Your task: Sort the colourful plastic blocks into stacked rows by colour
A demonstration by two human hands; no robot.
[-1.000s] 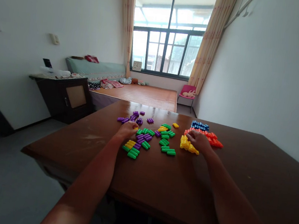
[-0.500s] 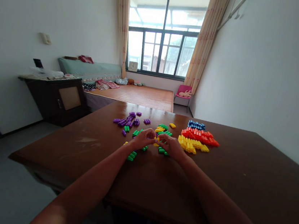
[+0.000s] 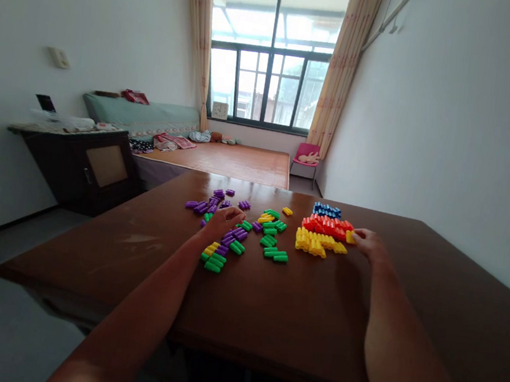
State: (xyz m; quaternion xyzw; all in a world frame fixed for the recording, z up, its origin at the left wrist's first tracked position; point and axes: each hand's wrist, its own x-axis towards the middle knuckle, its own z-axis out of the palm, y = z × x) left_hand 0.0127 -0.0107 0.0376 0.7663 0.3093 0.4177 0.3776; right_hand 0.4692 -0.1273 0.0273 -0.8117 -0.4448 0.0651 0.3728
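My right hand (image 3: 369,242) pinches a small yellow ribbed plastic piece (image 3: 350,237) at the right end of the red row (image 3: 327,226). Just in front lies the row of yellow pieces (image 3: 316,242), with the blue row (image 3: 327,210) at the back. My left hand (image 3: 225,219) hovers over the mixed pieces with its fingers bent together. Beside its fingertips is a green piece (image 3: 244,226); whether the fingers hold anything is hidden. Purple pieces (image 3: 234,235) lie under and behind this hand. More green pieces (image 3: 268,241) sit between the hands.
Everything lies on a dark brown table (image 3: 315,310). Behind it stand a bed (image 3: 240,161) and a pink chair (image 3: 306,154) with a plush toy. A dark cabinet (image 3: 77,160) is at the left, and a lone yellow piece (image 3: 286,211) lies near the back.
My hands were together in the middle over a yellow piece. The right hand has moved right to the rows with a yellow piece; the left has shifted left and slightly back.
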